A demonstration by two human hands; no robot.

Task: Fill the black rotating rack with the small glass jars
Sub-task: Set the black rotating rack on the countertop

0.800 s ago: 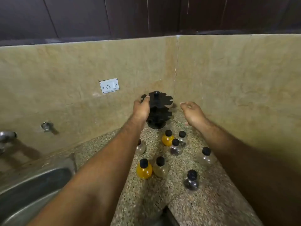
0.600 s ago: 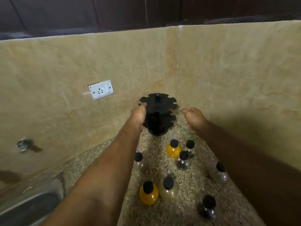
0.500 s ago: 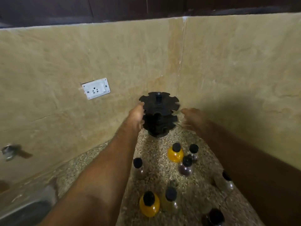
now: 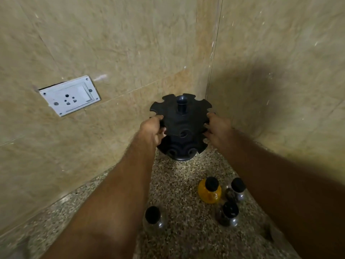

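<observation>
The black rotating rack (image 4: 182, 126) stands in the corner of the speckled granite counter (image 4: 179, 176), its notched tiers holding no jars. My left hand (image 4: 152, 130) grips its left side and my right hand (image 4: 217, 128) grips its right side. Nearer to me stand small glass jars with black caps: a yellow-filled jar (image 4: 210, 190), a dark-filled jar (image 4: 236, 189) beside it, another dark-filled jar (image 4: 228, 214) in front, and a clear jar (image 4: 154, 219) by my left forearm.
Beige marble walls meet right behind the rack. A white socket plate (image 4: 70, 95) is fixed to the left wall. My forearms cover much of the counter's near part.
The view has moved closer to the corner, so the sink and the nearest jars have left the frame. My right hand has moved onto the rack's right side; my left hand stays on the left.
</observation>
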